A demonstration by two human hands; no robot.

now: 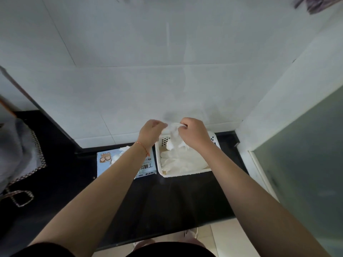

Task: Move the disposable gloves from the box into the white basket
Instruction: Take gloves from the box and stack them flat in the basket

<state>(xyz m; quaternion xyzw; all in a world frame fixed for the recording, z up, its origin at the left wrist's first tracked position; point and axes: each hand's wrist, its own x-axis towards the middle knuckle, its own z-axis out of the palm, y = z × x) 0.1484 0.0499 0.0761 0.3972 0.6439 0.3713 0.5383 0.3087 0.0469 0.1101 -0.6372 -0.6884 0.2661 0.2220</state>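
Grey cloth (13, 145) on black counter (176, 197)

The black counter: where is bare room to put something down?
Bare counter lies in front of the glove box and the white basket, between the two forearms. Another strip lies right of the basket. It is crowded at the wall: box and basket sit almost side by side, both hands above.

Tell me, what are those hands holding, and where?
Both the left hand and right hand pinch one white glove by its top edge, above the basket.
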